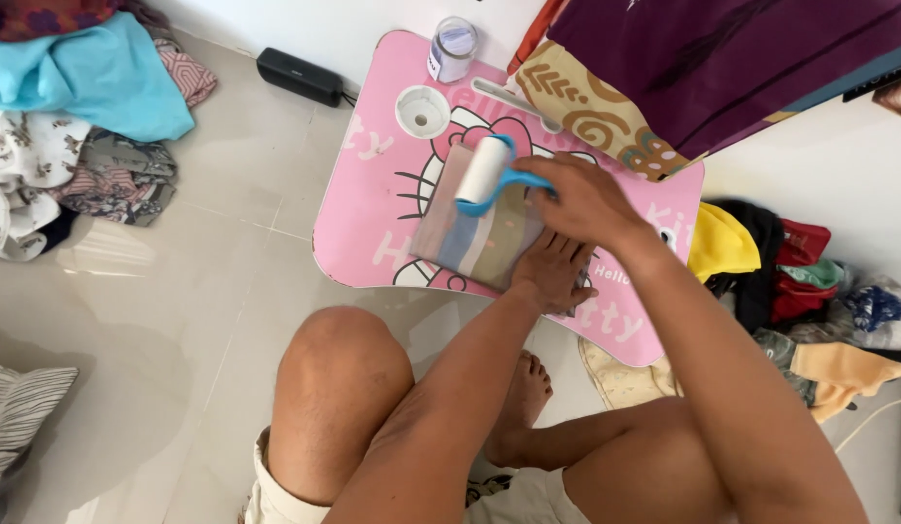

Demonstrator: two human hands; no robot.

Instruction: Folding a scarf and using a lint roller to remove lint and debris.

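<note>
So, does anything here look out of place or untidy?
Nothing is spilled or broken. The folded cloth lies slightly askew on the pink table, pinned by the left hand while the right hand holds a lint roller. Clothes lie heaped on the floor.

In front of you, a pink cartoon-print lap table (358, 209) stands on the pale tiled floor (179, 320). On it lie a folded striped cloth (470, 238), a clear lidded jar (452, 49) and a white cup holder recess (421, 111).
</note>
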